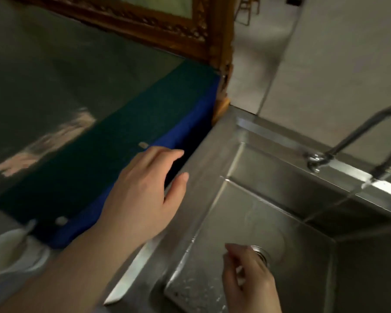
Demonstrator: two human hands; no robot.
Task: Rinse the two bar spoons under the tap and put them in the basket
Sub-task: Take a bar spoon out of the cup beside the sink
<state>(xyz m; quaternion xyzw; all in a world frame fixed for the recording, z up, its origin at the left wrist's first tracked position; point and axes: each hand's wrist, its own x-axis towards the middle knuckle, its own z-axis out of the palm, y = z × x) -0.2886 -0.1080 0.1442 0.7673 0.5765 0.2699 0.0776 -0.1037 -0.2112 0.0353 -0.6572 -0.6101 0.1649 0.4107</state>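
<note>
Reaching with the left hand (pixel 142 190), fingers spread and empty, over the blue cloth (pixel 131 177) left of the sink (pixel 269 222). Hovering the right hand (pixel 248 281) above the drain (pixel 261 254), fingers curled, grip unclear. Seeing neither spoons nor basket; risking fumbling in the blur with the tap (pixel 357 141) running.

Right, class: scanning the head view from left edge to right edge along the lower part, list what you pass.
White cup → blue cloth → left hand → right hand → drain → tap.
</note>
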